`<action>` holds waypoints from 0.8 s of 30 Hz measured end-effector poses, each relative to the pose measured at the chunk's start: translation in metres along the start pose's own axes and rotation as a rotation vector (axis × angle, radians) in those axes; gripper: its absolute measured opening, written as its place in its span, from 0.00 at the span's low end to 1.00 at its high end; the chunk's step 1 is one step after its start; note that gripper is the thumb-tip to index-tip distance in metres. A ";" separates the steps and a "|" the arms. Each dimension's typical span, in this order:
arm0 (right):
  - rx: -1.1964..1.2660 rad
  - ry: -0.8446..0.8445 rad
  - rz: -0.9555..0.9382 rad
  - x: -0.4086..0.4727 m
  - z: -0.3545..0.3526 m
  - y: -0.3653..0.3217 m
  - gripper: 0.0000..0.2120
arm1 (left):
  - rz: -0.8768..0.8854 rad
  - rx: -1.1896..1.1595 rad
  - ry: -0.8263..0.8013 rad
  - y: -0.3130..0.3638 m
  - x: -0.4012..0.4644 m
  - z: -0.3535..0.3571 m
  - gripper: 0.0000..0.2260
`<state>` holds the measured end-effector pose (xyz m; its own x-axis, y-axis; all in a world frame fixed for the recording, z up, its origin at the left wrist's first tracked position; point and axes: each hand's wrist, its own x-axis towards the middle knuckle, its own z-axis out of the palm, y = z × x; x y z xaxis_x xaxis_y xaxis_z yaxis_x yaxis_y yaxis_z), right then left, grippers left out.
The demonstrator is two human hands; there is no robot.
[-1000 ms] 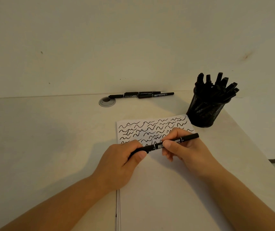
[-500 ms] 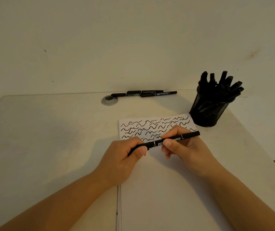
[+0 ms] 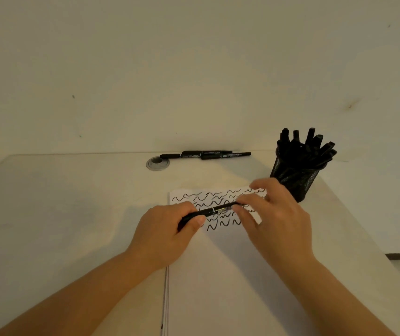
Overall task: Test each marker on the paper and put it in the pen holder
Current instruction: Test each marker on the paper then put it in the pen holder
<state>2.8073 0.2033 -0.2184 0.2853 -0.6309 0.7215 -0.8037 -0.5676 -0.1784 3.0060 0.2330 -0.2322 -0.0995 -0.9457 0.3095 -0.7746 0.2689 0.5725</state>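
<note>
A black marker (image 3: 214, 210) lies level above the white paper (image 3: 230, 275), held at both ends. My left hand (image 3: 167, 232) grips its left end with curled fingers and thumb. My right hand (image 3: 270, 214) pinches its right end, with the other fingers spread above the paper; that end is hidden under the fingers. Rows of black squiggles (image 3: 208, 198) cover the paper's top part. The black mesh pen holder (image 3: 296, 180) stands at the right, full of several black markers.
Loose black markers (image 3: 205, 155) lie in a line at the table's back edge by the wall. A round cable grommet (image 3: 157, 163) sits just left of them. The table's right edge (image 3: 364, 226) runs close to the pen holder.
My right hand has slid along the marker to its right end and its fingers have spread out. The left hand keeps its grip. The camera view has shifted slightly.
</note>
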 end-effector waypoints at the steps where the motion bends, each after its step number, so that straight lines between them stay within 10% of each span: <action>1: -0.019 -0.024 -0.066 0.004 -0.002 -0.002 0.07 | 0.015 0.017 -0.001 0.003 0.003 -0.002 0.10; 7: -0.074 -0.158 -0.288 0.025 -0.011 0.000 0.06 | 0.158 0.070 -0.022 0.031 0.030 -0.015 0.10; 16: 0.289 0.094 0.345 0.079 -0.043 0.056 0.10 | 0.007 0.122 -0.150 0.022 0.118 -0.009 0.10; 24: 0.285 0.125 0.409 0.091 -0.046 0.088 0.34 | 0.000 0.528 -0.217 -0.026 0.173 0.024 0.16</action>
<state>2.7385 0.1206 -0.1375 -0.1015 -0.7735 0.6256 -0.6575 -0.4197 -0.6257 2.9941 0.0586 -0.2114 -0.1824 -0.9766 0.1144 -0.9761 0.1938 0.0982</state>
